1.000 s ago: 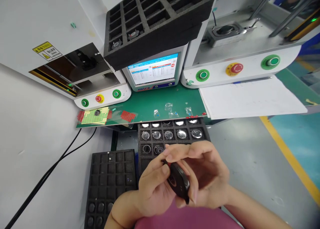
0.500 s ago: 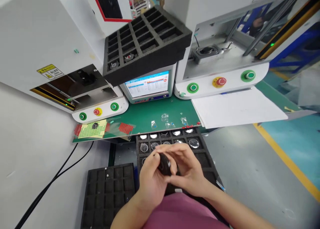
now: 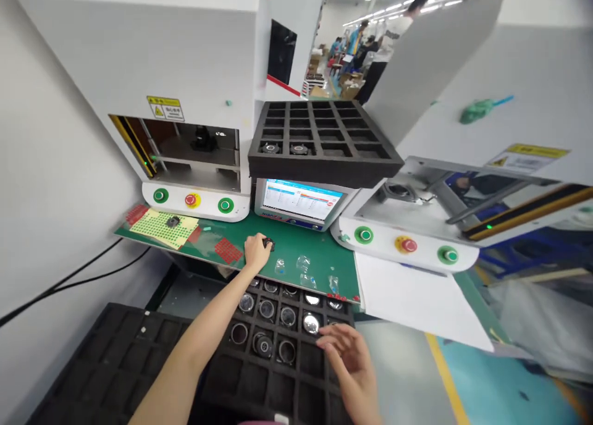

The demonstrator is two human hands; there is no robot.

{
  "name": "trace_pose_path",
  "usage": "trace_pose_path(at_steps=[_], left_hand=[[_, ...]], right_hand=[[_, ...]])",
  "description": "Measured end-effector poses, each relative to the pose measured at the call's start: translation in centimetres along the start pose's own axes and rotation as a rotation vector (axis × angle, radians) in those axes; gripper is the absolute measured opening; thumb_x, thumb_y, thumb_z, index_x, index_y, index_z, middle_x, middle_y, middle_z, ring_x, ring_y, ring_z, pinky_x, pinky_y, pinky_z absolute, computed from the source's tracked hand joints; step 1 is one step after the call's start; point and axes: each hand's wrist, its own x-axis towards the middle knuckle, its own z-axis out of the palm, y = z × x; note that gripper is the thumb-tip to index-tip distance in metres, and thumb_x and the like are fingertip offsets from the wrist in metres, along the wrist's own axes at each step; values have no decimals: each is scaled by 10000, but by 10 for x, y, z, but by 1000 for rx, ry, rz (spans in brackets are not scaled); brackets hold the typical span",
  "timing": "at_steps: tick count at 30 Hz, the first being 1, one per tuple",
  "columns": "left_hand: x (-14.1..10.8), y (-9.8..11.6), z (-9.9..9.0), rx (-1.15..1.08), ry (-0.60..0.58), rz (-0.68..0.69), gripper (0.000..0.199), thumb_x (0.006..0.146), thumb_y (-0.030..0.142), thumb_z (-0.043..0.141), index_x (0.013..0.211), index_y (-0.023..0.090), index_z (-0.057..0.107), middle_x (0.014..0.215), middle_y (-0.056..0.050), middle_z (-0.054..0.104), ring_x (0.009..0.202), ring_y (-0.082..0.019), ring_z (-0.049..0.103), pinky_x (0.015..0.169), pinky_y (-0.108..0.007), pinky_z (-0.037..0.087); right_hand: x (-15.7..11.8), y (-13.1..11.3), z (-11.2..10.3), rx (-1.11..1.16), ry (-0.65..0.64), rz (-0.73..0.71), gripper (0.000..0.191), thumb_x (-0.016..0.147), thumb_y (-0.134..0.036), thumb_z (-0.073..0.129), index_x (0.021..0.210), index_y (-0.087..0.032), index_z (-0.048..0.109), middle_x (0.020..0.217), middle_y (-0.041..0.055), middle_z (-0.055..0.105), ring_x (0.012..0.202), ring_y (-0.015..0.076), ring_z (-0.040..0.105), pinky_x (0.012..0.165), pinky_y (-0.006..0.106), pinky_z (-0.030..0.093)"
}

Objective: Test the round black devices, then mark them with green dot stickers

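Note:
My left hand (image 3: 256,252) reaches out over the green mat (image 3: 296,252) and grips a small round black part (image 3: 268,244) that rests on or just above the mat. My right hand (image 3: 351,357) hangs with fingers spread and nothing in it, over the right edge of a black foam tray (image 3: 296,369). That tray holds several round black and shiny metal parts (image 3: 311,323) in its cells.
A monitor (image 3: 302,201) stands behind the mat, with a second foam tray (image 3: 324,142) on top holding two parts. White machines with green and red buttons (image 3: 192,199) flank it. Clear film scraps (image 3: 303,263), sticker sheets (image 3: 162,227) and white paper (image 3: 412,295) lie around. People stand far back.
Both hands held the black part close to my body; now my left hand has carried it out to the green mat and my right hand has let go. The view tilted up.

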Motion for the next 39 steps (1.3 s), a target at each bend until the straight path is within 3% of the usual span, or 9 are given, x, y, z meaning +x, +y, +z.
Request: trace_pose_path(at_steps=[4, 11, 14, 17, 21, 26, 39], left_hand=[[11, -14, -13, 191, -2, 104, 274, 900, 331, 631, 1104, 149, 623, 1214, -94, 603, 1138, -258, 564, 976, -494, 462], [38, -71, -70, 422, 67, 86, 263, 932, 350, 582, 1084, 140, 626, 1133, -90, 635, 1055, -235, 607, 930, -468, 494], [37, -86, -71, 482, 80, 88, 274, 929, 353, 586, 1091, 135, 625, 1144, -96, 634, 1073, -241, 603, 943, -475, 488], [36, -89, -64, 513, 76, 98, 273, 928, 349, 589, 1091, 133, 626, 1146, -95, 635, 1081, -242, 602, 945, -475, 490], [36, -89, -59, 527, 64, 102, 267, 928, 340, 592, 1091, 131, 627, 1146, -94, 636, 1081, -242, 604, 941, -472, 495], [35, -90, -59, 540, 56, 108, 260, 929, 335, 591, 1084, 130, 626, 1130, -92, 639, 1063, -237, 610, 924, -462, 505], [37, -89, -61, 586, 59, 126, 252, 933, 339, 582, 1063, 129, 627, 1103, -88, 641, 1051, -233, 608, 913, -449, 502]], right_hand=[[13, 0, 7, -197, -162, -4, 236, 891, -449, 579, 916, -214, 573, 745, 47, 710, 644, 184, 704, 611, 276, 586], [80, 2, 33, -521, -605, -136, 263, 891, -411, 533, 770, -205, 641, 678, 36, 674, 569, 167, 619, 556, 273, 502], [120, 6, 62, -586, -787, -240, 279, 916, -391, 526, 750, -196, 636, 712, 36, 656, 633, 169, 612, 621, 297, 506], [154, 15, 103, -614, -957, -329, 252, 943, -361, 553, 810, -163, 634, 775, 17, 647, 714, 150, 621, 697, 313, 522], [177, 35, 160, -637, -1132, -411, 211, 955, -338, 573, 906, -143, 637, 867, 15, 658, 769, 136, 636, 743, 326, 546], [185, 55, 196, -681, -1218, -482, 188, 953, -316, 581, 1010, -145, 636, 994, 42, 665, 887, 167, 651, 816, 374, 554], [193, 55, 206, -781, -1275, -494, 196, 950, -316, 586, 1034, -144, 631, 1010, 45, 660, 875, 164, 650, 793, 363, 561]])
